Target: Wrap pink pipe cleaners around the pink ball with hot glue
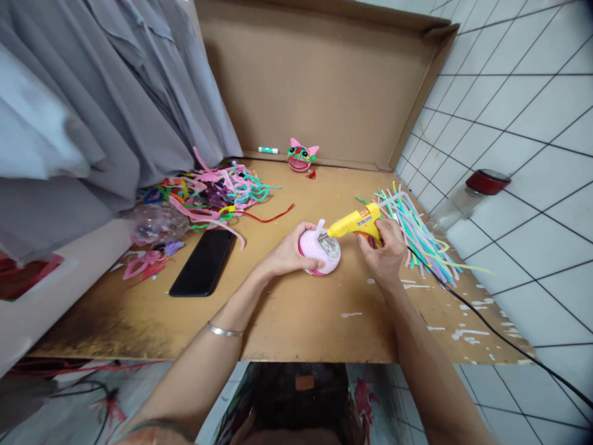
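My left hand (293, 250) is closed around a ball wrapped in pale pink pipe cleaner (315, 250). One pipe cleaner end sticks up from its top, and a clear patch shows on the upper right side. Wrapped round the handle of a yellow hot glue gun (356, 222) is my right hand (385, 250). The gun's nozzle points left, at or just above the bare patch; whether it touches I cannot tell. A glue stick juts from the gun's rear.
Behind stand a small decorated animal head (299, 158) and a glue-stick tube (269, 150). Tangled pipe cleaners (217, 188) and a black phone (202, 262) lie left. Straight pipe cleaners (424, 232), a red-lidded jar (467, 198) and the black cord (482, 315) are right.
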Motion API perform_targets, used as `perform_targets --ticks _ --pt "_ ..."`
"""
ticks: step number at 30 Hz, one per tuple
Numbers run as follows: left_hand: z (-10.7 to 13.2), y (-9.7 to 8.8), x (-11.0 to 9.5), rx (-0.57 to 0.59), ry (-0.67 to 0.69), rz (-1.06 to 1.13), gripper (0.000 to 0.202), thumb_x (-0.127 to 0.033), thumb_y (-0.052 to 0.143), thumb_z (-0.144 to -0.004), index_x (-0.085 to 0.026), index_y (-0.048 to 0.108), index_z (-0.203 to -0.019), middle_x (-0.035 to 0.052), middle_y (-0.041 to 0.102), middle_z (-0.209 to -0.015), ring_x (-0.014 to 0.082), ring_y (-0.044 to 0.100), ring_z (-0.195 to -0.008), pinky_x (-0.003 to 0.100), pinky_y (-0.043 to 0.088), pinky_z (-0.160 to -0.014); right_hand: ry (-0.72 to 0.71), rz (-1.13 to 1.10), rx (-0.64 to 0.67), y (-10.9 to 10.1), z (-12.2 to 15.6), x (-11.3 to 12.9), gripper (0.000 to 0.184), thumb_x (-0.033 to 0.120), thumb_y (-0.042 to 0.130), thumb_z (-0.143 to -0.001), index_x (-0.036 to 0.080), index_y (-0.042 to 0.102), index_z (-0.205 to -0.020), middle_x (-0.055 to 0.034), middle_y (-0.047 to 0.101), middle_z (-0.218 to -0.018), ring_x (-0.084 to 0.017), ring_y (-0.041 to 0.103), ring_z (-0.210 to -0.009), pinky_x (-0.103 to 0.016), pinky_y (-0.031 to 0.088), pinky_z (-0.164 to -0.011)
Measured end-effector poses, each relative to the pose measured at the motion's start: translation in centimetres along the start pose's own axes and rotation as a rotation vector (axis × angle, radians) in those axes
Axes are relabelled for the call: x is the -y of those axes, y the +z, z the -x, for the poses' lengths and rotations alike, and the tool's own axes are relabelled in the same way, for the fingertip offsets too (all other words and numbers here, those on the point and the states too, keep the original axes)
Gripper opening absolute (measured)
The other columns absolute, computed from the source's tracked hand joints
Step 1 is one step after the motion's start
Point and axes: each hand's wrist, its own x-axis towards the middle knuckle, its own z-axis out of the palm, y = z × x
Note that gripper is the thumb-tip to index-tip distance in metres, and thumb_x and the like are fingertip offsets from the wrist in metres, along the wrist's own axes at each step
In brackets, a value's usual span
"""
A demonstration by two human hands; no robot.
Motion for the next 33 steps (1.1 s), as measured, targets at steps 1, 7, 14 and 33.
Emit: perform_targets --ticks 1,7,14,33 --pt "0.0 0.0 0.0 -0.001 -0.002 -0.002 0.072 -0.028 0.084 -0.051 -0.02 0.048 -0.113 0.0022 0.059 -0.104 0.0193 0.058 -0.093 0.032 0.047 -0.084 0.003 0.004 0.007 0.0 0.0 0.0 0.018 0.029 0.064 -0.081 0.023 0.062 -0.098 -0.0063 0.063 -0.092 -0.023 0.062 -0.087 -0.039 0.053 -0.077" --pt "0.0 -0.1 0.3 -0.002 0.006 0.0 0.073 -0.027 0.085 -0.051 -0.02 0.049 -0.114 0.0022 0.059 -0.105 0.0189 0.058 -0.092 0.031 0.048 -0.083 -0.029 0.061 -0.003 0.0 0.0 -0.3 0.016 0.028 0.064 -0.08 0.024 0.061 -0.095 -0.0065 0.064 -0.091 -0.024 0.062 -0.086 -0.04 0.053 -0.077" --pt "0.0 0.0 0.3 0.004 0.007 0.025 0.075 -0.028 0.085 -0.051 -0.018 0.048 -0.115 0.0028 0.059 -0.107 0.0186 0.058 -0.094 0.03 0.048 -0.083 0.057 -0.026 -0.003 0.2 0.0 0.0 0.021 0.03 0.065 -0.078 0.022 0.063 -0.097 -0.0067 0.064 -0.093 -0.023 0.062 -0.087 -0.039 0.053 -0.078" --pt "0.1 -0.1 0.1 0.022 -0.011 -0.008 0.071 -0.029 0.082 -0.051 -0.021 0.048 -0.113 0.0014 0.059 -0.101 0.0185 0.059 -0.089 0.031 0.049 -0.08 0.678 0.248 -0.078 1.2 0.9 -7.2 0.039 0.05 0.066 -0.065 0.02 0.056 -0.089 -0.0053 0.063 -0.086 -0.024 0.058 -0.08 -0.038 0.046 -0.077"
